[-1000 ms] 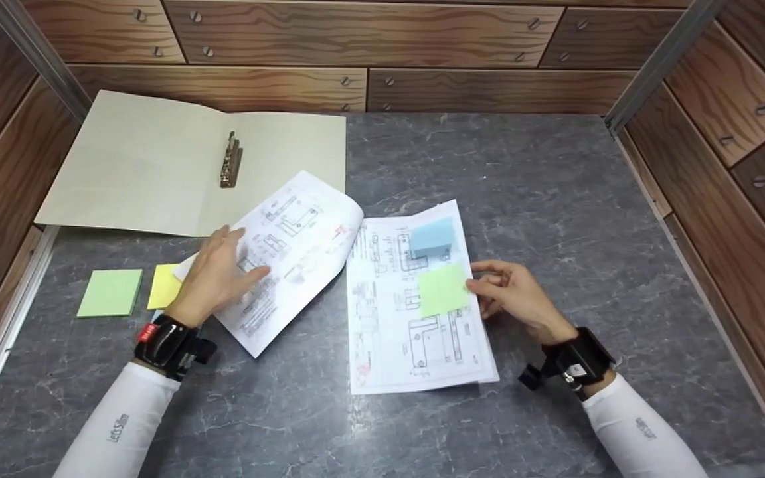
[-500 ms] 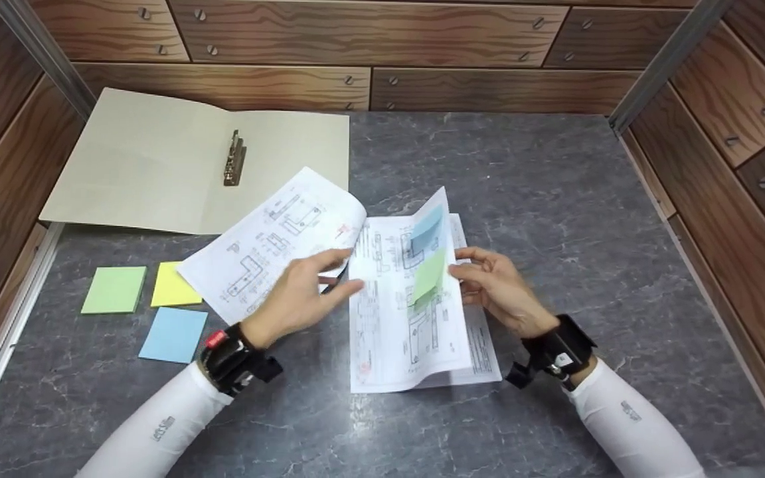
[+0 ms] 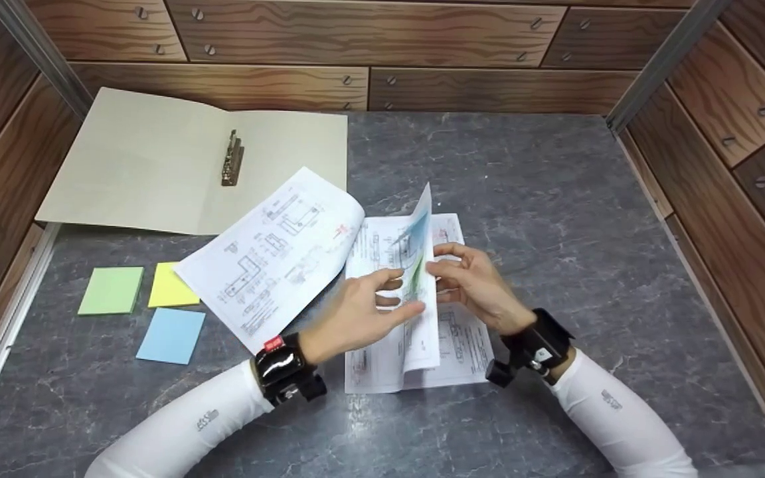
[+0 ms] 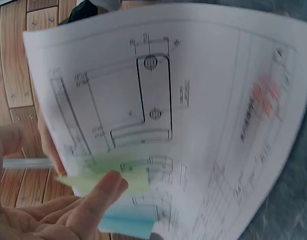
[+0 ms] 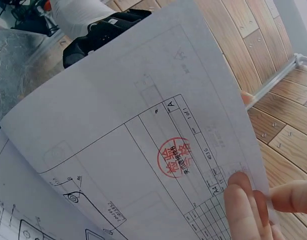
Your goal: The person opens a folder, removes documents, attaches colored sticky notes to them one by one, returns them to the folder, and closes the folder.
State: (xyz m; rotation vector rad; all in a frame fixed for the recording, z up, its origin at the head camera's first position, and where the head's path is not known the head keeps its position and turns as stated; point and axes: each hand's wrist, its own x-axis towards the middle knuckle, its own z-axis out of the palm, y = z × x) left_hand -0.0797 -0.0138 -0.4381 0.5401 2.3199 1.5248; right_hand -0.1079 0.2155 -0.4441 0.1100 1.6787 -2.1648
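A stapled-looking set of printed technical drawings lies spread in the middle of the table. My right hand (image 3: pixel 472 285) pinches the right edge of one drawing sheet (image 3: pixel 427 338) between thumb and fingers, and the sheet stands raised and bent. That sheet carries a green sticky note (image 4: pixel 135 181) and a blue sticky note (image 4: pixel 128 226). My left hand (image 3: pixel 362 312) reaches in from the left, fingers parted, thumb and fingertips close to the raised sheet's face. Beneath is another printed page (image 3: pixel 459 358); the right wrist view shows a red round stamp (image 5: pixel 173 157) on paper.
A folded-back drawing page (image 3: pixel 269 259) slants to the left. Behind it an open beige folder (image 3: pixel 137 159) with a metal clip (image 3: pixel 231 162) lies flat. Green (image 3: pixel 110 290), yellow (image 3: pixel 171 289) and blue sticky pads (image 3: pixel 171 335) sit at left. Wood-patterned walls (image 3: pixel 276 33) enclose the table.
My left hand has left the folded-back page and moved right to the raised sheet, uncovering the blue pad. My right hand has lifted the sheet's edge and brought it leftward, exposing the page below.
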